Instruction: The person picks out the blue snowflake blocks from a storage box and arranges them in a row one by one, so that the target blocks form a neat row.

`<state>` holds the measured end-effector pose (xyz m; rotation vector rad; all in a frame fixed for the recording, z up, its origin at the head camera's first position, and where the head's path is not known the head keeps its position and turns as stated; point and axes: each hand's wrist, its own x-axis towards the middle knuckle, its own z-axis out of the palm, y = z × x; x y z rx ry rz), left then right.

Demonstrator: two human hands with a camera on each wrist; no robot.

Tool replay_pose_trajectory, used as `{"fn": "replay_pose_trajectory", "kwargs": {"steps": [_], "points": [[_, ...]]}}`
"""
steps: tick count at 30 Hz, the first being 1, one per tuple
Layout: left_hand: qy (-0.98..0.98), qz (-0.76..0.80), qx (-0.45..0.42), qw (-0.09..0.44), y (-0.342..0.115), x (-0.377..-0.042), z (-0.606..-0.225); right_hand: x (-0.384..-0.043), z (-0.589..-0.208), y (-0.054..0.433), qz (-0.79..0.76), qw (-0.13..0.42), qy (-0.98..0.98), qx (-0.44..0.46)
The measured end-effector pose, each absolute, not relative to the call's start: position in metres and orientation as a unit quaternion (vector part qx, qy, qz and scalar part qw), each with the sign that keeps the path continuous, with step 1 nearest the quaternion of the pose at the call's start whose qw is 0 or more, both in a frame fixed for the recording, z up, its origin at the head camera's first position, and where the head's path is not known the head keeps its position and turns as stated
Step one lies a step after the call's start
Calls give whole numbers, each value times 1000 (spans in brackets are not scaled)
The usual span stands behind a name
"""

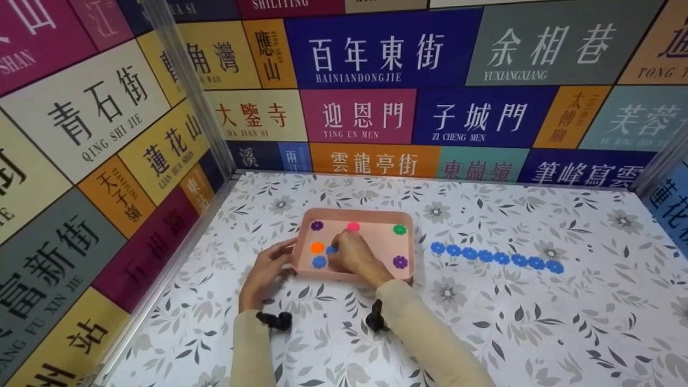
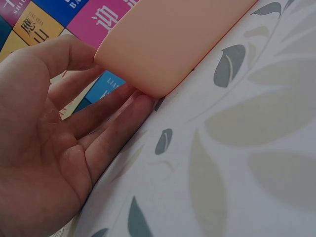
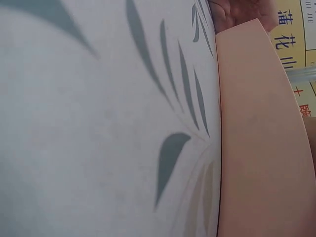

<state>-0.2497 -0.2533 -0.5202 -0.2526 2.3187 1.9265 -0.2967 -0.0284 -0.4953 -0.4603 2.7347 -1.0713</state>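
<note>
A shallow pink tray stands on the table in the head view, with flower-shaped plastic pieces inside. My right hand reaches in over its near wall and pinches a blue flower piece that its fingertips partly cover. Close to those fingers lie an orange piece, another blue flower piece and a pink piece. At the tray's left end, my left hand touches the outer wall with extended fingers; the left wrist view shows its fingertips at the corner. In the right wrist view the tray wall hides most of the right hand.
Purple pieces lie in the tray's back left and front right corners, a green piece at back right. Right of the tray a row of several blue flower pieces runs across the patterned tabletop. Sign-covered walls border the table.
</note>
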Motion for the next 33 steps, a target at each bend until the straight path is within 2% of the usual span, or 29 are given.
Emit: {"fn": "replay_pose_trajectory", "kwargs": {"steps": [4,11,19,23,30,33], "points": [[762,640,-79,55,-252,-250,-520,-296,-496,-23,-361,75,916,-159],[767,635,-75,49,-249,-251,-520,-296,-495,-9,-354,23,917,-183],[776,621,-94,64,-249,-252,-518,-297,-485,12,-369,40,917,-145],[770,626,-101,71,-250,-252,-518,-298,-479,26,-371,27,918,-136],[770,623,-110,78,-251,-252,-518,-298,-473,54,-352,-59,918,-173],[769,626,-104,73,-252,-250,-518,-298,-470,67,-346,-75,919,-173]]}}
